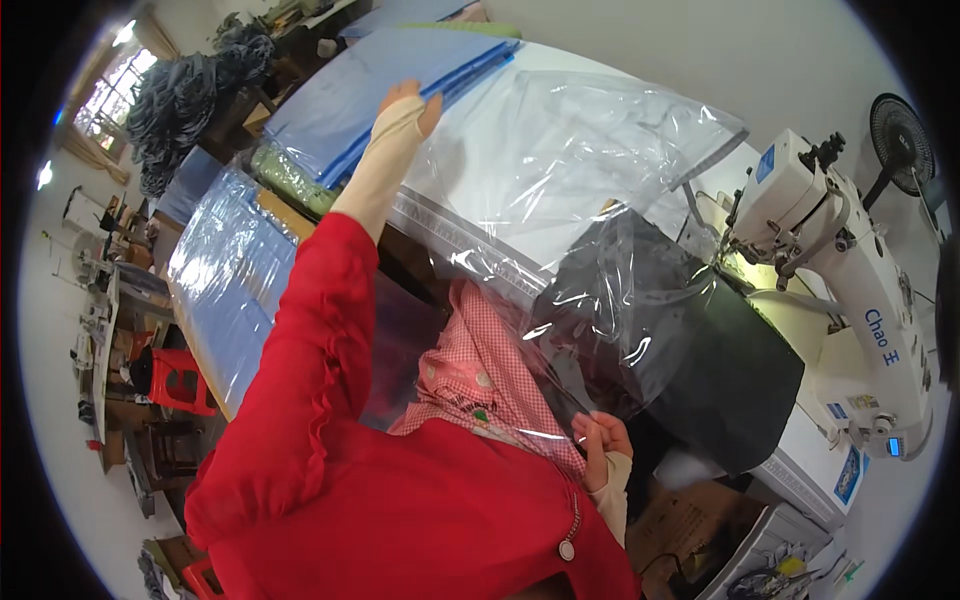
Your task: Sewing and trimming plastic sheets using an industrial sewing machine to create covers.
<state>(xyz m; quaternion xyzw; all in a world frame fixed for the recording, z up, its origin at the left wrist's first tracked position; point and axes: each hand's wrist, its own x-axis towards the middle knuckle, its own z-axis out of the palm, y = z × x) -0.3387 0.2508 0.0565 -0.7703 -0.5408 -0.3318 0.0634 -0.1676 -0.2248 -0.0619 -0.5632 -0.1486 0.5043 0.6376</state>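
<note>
The clear bag veils the black cloth beneath it. The left hand hides part of the blue stack's edge. The fan is cut by the rim; far-left clutter is too small to tell.

My left hand reaches far out ahead to the stack of sheets at the back of the counter, its fingers on the stack's near edge. My right hand sits close to my chest, pinching the low corner of a plastic bag that spreads between the two hands and drapes over the dark cloth. That cloth lies under the sewing machine on my right. Wrapped bundles lie to my left, beside a stool on the floor
</note>
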